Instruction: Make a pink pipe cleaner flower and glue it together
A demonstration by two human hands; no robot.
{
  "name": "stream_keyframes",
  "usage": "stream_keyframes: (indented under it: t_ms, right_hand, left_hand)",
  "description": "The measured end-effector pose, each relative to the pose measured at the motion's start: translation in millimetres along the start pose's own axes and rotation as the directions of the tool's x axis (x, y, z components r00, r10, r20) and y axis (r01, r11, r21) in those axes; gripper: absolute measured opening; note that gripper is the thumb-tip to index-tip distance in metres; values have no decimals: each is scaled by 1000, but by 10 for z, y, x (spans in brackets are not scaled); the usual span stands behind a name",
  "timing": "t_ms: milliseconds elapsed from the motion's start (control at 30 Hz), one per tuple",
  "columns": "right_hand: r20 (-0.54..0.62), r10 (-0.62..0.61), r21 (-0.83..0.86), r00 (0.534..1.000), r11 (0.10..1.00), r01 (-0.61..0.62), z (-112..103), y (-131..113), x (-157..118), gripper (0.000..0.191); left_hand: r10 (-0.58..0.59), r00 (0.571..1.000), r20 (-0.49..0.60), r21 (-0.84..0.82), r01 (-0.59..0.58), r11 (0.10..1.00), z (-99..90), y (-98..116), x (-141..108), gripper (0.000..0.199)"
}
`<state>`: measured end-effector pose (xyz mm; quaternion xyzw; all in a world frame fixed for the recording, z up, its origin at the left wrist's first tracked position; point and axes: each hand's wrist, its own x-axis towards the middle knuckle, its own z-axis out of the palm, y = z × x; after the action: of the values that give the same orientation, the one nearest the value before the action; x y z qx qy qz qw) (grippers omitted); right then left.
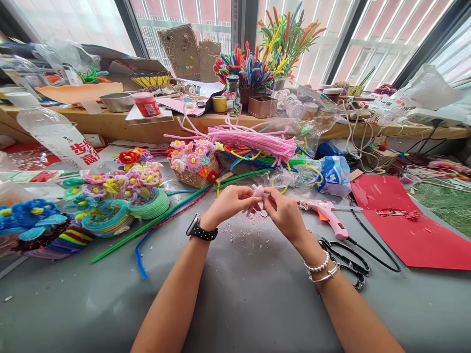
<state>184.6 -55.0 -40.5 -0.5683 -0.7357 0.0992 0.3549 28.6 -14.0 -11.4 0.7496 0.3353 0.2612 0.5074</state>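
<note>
Both hands are working together over the middle of the bench [231, 309]: the left hand [234, 202] is pinching a small pale-pink chenille piece [258, 191] between thumb and fingers, and the right hand [286, 212] is gripping it from the other side. The piece is sitting between the two sets of fingertips, raised above a scatter of pale crumbs [257, 240]; its exact shape is being hidden by the fingers.

The step in hand is apparently bending or shaping this piece by touch. The next move is probably calling for a steady pinch from one hand while the other is adjusting the fuzzy strands, with light pressure so that they are not being crushed.

Just right of the right hand, a pink hot-glue gun [333, 219] is lying near black-handled scissors [348, 257], which the right wrist is partly covering. Beyond the hands, a bundle of pink chenille stems [253, 140] is resting near a woven basket of fuzzy flowers [189, 175].
</note>
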Motion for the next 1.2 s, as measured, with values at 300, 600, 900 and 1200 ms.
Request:
stream_keyframes:
  t_ms: [300,600,900,1200]
  right_hand:
    - [-82,-50,-85,995,995,43,55,6,-42,40]
    - [-227,25,-32,974,999,-33,31,36,-28,38]
    - [-183,-23,-38,983,999,16,62,28,-35,39]
    - [-139,15,-82,990,996,-27,97,-24,-51,37]
  left_hand:
    - [-25,999,28,-15,26,1000,37,35,19,36]
    - [-168,970,179,-29,176,984,-70,-35,-21,40]
    - [-77,945,-319,10,84,996,-7,-112,71,51]
    - [92,967,-236,385,6,923,366,-36,120,37]
